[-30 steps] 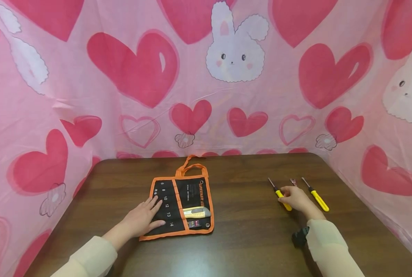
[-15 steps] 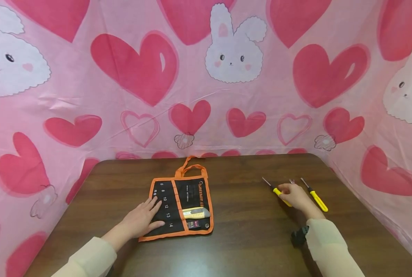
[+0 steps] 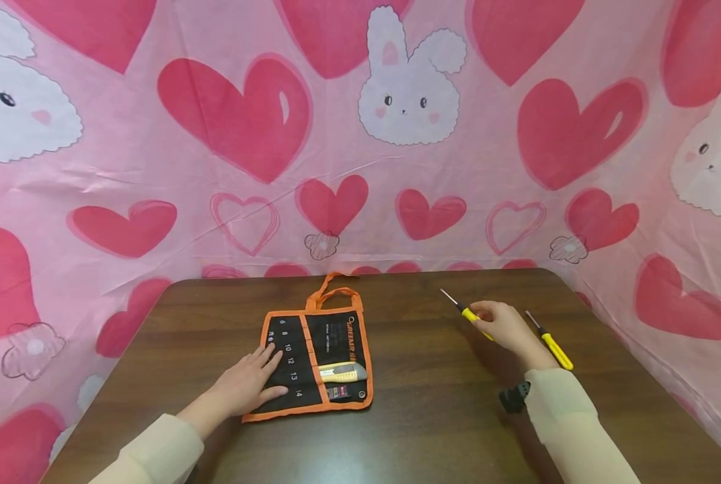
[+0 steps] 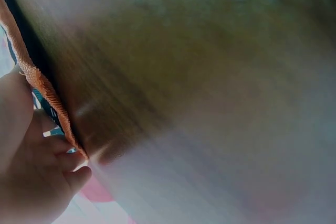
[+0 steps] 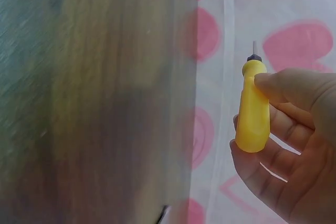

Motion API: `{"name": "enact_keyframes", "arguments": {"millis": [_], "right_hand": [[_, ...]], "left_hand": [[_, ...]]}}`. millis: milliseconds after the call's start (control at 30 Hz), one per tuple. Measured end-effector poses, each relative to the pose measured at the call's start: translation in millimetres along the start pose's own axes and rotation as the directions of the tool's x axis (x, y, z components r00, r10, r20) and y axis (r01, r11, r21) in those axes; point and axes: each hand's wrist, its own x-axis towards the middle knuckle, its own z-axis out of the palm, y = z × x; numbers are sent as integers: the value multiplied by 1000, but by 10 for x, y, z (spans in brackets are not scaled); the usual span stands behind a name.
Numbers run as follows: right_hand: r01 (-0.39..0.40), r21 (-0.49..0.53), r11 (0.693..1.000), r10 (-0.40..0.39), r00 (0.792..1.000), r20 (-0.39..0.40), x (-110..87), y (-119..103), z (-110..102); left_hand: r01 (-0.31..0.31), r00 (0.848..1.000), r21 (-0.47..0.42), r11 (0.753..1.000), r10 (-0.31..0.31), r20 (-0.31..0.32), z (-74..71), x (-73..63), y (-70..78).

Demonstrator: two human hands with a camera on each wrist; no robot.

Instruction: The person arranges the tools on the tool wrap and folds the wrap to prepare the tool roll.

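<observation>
A black tool pouch [image 3: 294, 356] with orange trim and printed numbers lies left of centre on the table. My left hand [image 3: 239, 384] rests on its left part, fingers straight and spread; the left wrist view shows it at the pouch's orange edge [image 4: 50, 95]. A yellow utility knife [image 3: 344, 372] sits in the pouch, above a small dark packet [image 3: 339, 392]. My right hand [image 3: 506, 328] pinches a yellow-handled screwdriver [image 3: 469, 314] between thumb and fingers, its shaft pointing up-left. The right wrist view shows the yellow handle [image 5: 253, 116] held clear of the table.
A second yellow screwdriver [image 3: 555, 348] lies on the wooden table [image 3: 421, 417], right of my right hand. Orange straps [image 3: 336, 292] stretch from the pouch's top toward the far edge. A pink curtain [image 3: 336, 154] with hearts and rabbits hangs behind and at both sides.
My right hand has moved left and up in the view with the screwdriver, lifting it. A small pinkish-silver thing seen behind that hand is out of sight now. The left hand has stayed put.
</observation>
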Motion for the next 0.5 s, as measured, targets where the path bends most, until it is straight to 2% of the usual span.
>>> {"name": "enact_keyframes", "arguments": {"millis": [233, 500], "right_hand": [[56, 12, 998, -56, 998, -3, 81, -169, -12], [79, 46, 996, -79, 997, -3, 122, -393, 21]], "left_hand": [[-3, 1000, 5, 1000, 3, 6, 0, 10, -10], [2, 1000, 4, 1000, -2, 16, 0, 13, -10]]}}
